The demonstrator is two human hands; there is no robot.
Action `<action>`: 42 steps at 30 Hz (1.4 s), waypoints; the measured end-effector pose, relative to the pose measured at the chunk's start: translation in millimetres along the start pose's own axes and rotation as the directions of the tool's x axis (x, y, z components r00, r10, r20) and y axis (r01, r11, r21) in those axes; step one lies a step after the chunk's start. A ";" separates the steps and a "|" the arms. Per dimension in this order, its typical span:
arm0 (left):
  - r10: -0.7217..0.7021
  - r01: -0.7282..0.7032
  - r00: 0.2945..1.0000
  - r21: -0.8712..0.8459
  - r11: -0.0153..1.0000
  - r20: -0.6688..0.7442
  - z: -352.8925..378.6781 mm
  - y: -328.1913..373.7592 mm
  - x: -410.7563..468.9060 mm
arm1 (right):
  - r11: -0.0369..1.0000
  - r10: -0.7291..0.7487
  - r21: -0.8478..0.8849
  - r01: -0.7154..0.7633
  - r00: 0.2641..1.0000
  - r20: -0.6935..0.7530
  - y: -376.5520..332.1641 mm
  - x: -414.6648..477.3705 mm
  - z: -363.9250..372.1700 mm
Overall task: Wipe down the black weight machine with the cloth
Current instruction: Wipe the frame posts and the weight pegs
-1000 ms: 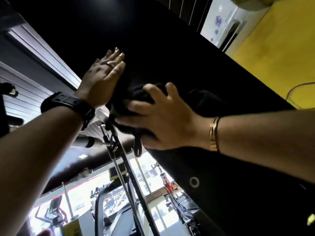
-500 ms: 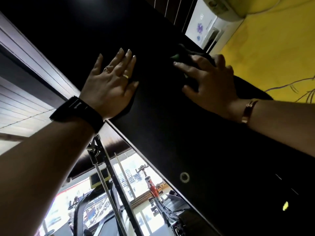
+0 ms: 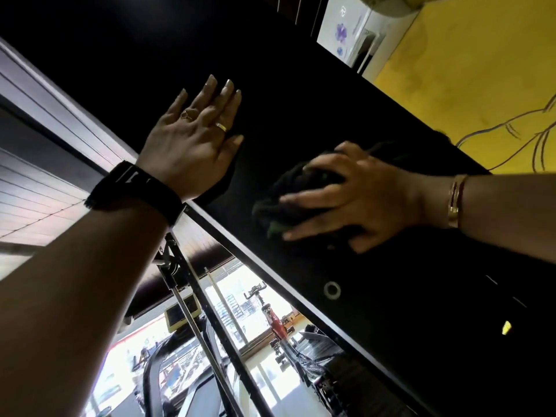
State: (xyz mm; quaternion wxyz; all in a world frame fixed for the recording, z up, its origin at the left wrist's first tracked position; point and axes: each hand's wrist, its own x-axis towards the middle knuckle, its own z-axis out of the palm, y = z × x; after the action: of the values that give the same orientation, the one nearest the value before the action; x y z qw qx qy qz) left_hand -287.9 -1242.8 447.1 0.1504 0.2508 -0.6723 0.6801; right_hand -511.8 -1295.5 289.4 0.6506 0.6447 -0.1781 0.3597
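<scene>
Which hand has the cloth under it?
The right hand, the one with the gold bangle, presses the bunched dark cloth on the black weight machine. The left hand, with the black wristband, lies flat on the machine itself.

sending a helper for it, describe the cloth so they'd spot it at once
Find the black weight machine panel running diagonally across the view. On it, toward the yellow wall, the right hand presses a bunched dark cloth. The left hand beside it lies flat and bare; only the cloth is crumpled, with a green patch at its lower edge.
</scene>
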 end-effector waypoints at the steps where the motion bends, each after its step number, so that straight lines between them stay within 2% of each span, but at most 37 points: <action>1: -0.012 0.012 1.000 -0.001 1.000 -0.004 1.0 0.6 -0.1 | 1.000 0.020 -0.002 -0.020 1.000 -0.004 10.7 0.7 1.1; 3: -0.036 0.036 0.999 0.008 0.999 0.001 2.5 1.7 0.3 | 0.982 0.189 0.033 -0.188 0.981 -0.034 17.0 9.9 2.0; 6: -0.020 0.020 1.000 0.008 1.000 0.003 3.1 0.2 0.8 | 0.856 0.517 0.077 -0.511 0.849 -0.112 -9.3 43.3 3.2; 8: 0.002 -0.002 1.000 0.020 1.000 -0.009 3.9 -0.7 0.5 | 0.802 0.597 0.085 -0.591 0.790 -0.138 -32.8 58.8 4.8; 10: 0.011 -0.010 0.999 0.033 0.999 -0.030 5.3 -1.3 -1.5 | 0.827 0.562 0.069 -0.558 0.816 -0.139 -48.6 55.8 4.4; 13: 0.025 -0.026 1.000 -0.003 1.000 -0.016 1.5 0.6 -1.5 | 0.941 0.338 0.045 -0.335 0.936 -0.101 -55.8 28.0 -1.6; 15: 0.193 -0.193 0.981 0.001 0.981 0.025 -2.4 7.8 1.4 | 0.986 0.168 0.007 -0.168 0.985 -0.042 -47.2 10.0 -5.7; 17: 0.339 -0.340 0.939 -0.001 0.941 0.062 -2.6 17.3 3.2 | 0.996 0.084 -0.036 -0.083 0.996 0.024 -30.4 -4.2 -7.8; 20: 0.307 -0.305 0.950 -0.040 0.951 0.053 0.3 23.0 1.8 | 0.989 0.141 -0.051 -0.139 0.988 0.057 -3.2 -18.6 -4.4; 23: 0.261 -0.261 0.965 -0.032 0.965 0.015 3.7 28.8 -3.0 | 0.951 0.309 -0.045 -0.307 0.949 0.057 21.2 -26.3 -0.1; 26: 0.228 -0.228 0.974 -0.010 0.974 -0.007 5.3 33.5 -3.6 | 0.840 0.542 -0.045 -0.540 0.840 0.036 28.4 -27.2 0.8; 28: 0.213 -0.213 0.977 -0.002 0.977 -0.015 6.6 35.0 -3.9 | 0.701 0.713 -0.014 -0.713 0.700 0.029 17.4 -21.3 -1.0; 31: 0.186 -0.186 0.982 -0.017 0.982 -0.016 6.2 36.1 -3.3 | 0.397 0.912 0.001 -0.918 0.394 0.115 -14.0 -1.6 -2.9; 32: 0.180 -0.180 0.984 -0.022 0.983 -0.018 5.7 36.7 -3.1 | 0.343 0.931 -0.008 -0.939 0.339 0.136 -26.3 5.2 -3.3; 33: 0.176 -0.176 0.984 -0.026 0.984 -0.019 5.1 37.3 -3.2 | 0.340 0.933 -0.015 -0.940 0.335 0.132 -39.1 11.6 -5.0; 34: 0.174 -0.175 0.984 -0.030 0.984 -0.020 4.8 38.1 -2.9 | 0.378 0.922 -0.014 -0.926 0.375 0.098 -51.8 16.3 -7.5; 37: 0.164 -0.164 0.986 -0.046 0.985 -0.014 3.9 39.4 -2.9 | 0.603 0.797 0.020 -0.798 0.603 0.027 -89.6 15.9 -10.3; 40: 0.138 -0.138 0.990 -0.041 0.990 -0.005 3.7 41.6 -5.0 | 0.820 0.572 0.053 -0.571 0.820 -0.014 -109.3 3.1 -13.3; 42: 0.090 -0.091 0.996 -0.048 0.995 -0.023 5.0 48.3 -7.3 | 0.923 0.379 0.067 -0.378 0.925 -0.015 -94.6 -9.1 -14.0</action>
State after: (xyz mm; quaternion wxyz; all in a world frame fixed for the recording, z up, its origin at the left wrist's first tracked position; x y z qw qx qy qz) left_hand -307.2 -1249.2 402.5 0.1323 0.2091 -0.6979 0.6721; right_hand -455.2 -1275.5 214.4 0.5507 0.6133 -0.2786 0.4929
